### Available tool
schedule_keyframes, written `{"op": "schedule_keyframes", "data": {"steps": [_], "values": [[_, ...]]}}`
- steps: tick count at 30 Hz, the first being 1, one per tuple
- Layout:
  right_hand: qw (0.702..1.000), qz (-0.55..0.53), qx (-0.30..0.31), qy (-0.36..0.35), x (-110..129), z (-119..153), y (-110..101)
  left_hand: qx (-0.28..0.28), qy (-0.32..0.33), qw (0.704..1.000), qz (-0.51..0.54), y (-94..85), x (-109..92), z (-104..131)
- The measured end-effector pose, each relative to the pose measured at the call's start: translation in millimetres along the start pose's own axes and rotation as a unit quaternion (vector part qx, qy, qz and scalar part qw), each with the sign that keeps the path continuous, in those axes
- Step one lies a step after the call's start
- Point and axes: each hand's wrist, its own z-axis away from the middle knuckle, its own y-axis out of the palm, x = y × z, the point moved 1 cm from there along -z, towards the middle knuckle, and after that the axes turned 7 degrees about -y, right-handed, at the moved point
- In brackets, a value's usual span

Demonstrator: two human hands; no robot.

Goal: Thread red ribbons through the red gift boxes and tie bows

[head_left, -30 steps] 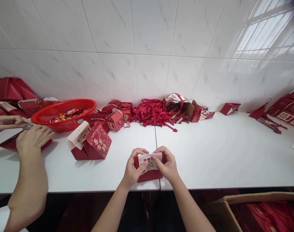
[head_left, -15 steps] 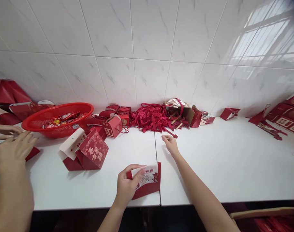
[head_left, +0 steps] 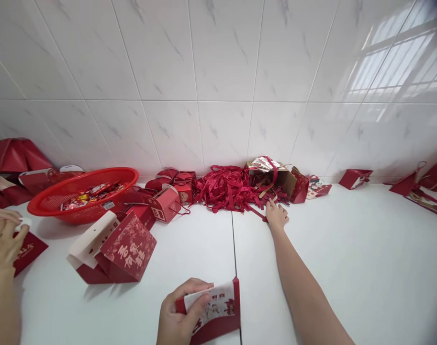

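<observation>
At the bottom centre, my left hand (head_left: pixel 184 311) grips a red and white printed card box (head_left: pixel 220 314), thumb on its printed face. Farther back, my right hand (head_left: pixel 276 214) reaches the front edge of a heap of dark red strips (head_left: pixel 270 189) that spill from an open cardboard box (head_left: pixel 286 179). Its fingers are bent against the strips; whether they pinch one is too small to tell. A tangle of red ribbons (head_left: pixel 223 187) lies just left of it, with one thin red strip (head_left: pixel 257 212) pointing toward the hand.
A red basket (head_left: pixel 128 179) of wrapped sweets stands at the left, with a large folded red box (head_left: pixel 128 249) in front. Another person's hands (head_left: pixel 3 239) work on a red box (head_left: pixel 29 251) at the far left. Small red boxes (head_left: pixel 166 203) line the tiled wall.
My right hand has moved right, from the thin red strip to the heap of dark strips. My left hand and its box sit lower in view. The other person's hands shifted left.
</observation>
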Motion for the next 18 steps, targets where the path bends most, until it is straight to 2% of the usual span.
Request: {"op": "schedule_keyframes", "data": {"steps": [4, 9, 14, 18], "values": [[1.000, 0.008, 0.012, -0.008, -2.9, -0.2, 5.8, -0.010, 0.009, 1.000, 0.011, 2.0, -0.9, 0.9], [0.999, -0.031, -0.029, -0.030, -12.1, 9.2, -13.9, -0.006, -0.003, 1.000, 0.021, 2.9, -1.3, 0.8], [0.993, -0.089, -0.073, -0.034, -24.5, 40.4, -40.6, 0.038, -0.041, 0.997, 0.044, 0.9, 1.5, -0.3], [0.993, -0.092, -0.053, -0.050, -22.5, 76.1, -57.1, 0.043, -0.038, 0.997, 0.043, 1.1, -0.4, 2.6]]}}
